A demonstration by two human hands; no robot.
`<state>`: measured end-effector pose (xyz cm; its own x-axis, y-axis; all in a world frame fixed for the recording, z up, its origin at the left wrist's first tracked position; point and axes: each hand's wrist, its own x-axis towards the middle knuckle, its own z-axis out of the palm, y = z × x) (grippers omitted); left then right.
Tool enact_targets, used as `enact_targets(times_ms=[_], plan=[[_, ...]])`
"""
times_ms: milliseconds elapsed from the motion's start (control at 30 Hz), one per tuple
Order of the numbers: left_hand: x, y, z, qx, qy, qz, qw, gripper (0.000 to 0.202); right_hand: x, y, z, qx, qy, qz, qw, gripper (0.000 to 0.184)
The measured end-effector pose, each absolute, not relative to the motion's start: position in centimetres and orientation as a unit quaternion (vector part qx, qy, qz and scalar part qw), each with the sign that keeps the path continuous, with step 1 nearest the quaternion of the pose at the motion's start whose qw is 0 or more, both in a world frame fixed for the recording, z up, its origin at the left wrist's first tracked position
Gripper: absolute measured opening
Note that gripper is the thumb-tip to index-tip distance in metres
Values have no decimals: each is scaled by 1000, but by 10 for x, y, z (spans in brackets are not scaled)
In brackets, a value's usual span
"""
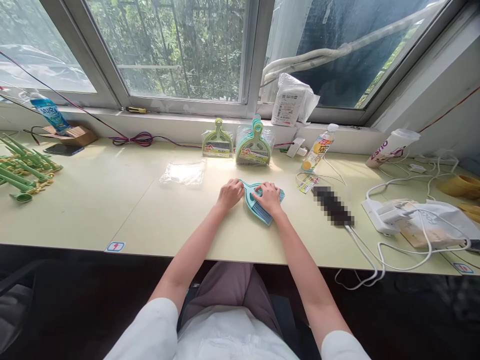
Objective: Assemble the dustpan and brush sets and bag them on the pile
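A small teal dustpan and brush set (256, 205) lies on the pale table in front of me, its grey-blue bristles pointing to the lower right. My left hand (230, 194) is closed round the end of its handle. Over its wide part rests my right hand (268, 196), fingers curled on the body. Left of and beyond my hands lie clear plastic bags (182, 173). Bagged sets stand against the wall: a green one (218, 141) and a stack of green and teal ones (254, 150). Printed label cards (308, 184) are to the right.
Green brush-like pieces (26, 167) pile up at far left, near a blue bottle (48, 112) on a cardboard box. At right stand a juice bottle (318, 148) and a leaning cup (392, 147). A blurred dark device (333, 206), white cables and a power strip (379, 218) lie there too.
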<state>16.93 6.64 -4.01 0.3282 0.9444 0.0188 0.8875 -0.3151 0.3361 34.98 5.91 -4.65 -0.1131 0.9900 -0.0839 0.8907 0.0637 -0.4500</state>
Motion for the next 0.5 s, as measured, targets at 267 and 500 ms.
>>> enact_targets(times_ms=[267, 500], plan=[[159, 71, -52, 880, 460, 108, 34, 30, 348, 59, -49, -635, -722, 237, 137, 21], [156, 70, -53, 905, 418, 62, 55, 31, 348, 59, -51, -622, -727, 250, 148, 20]])
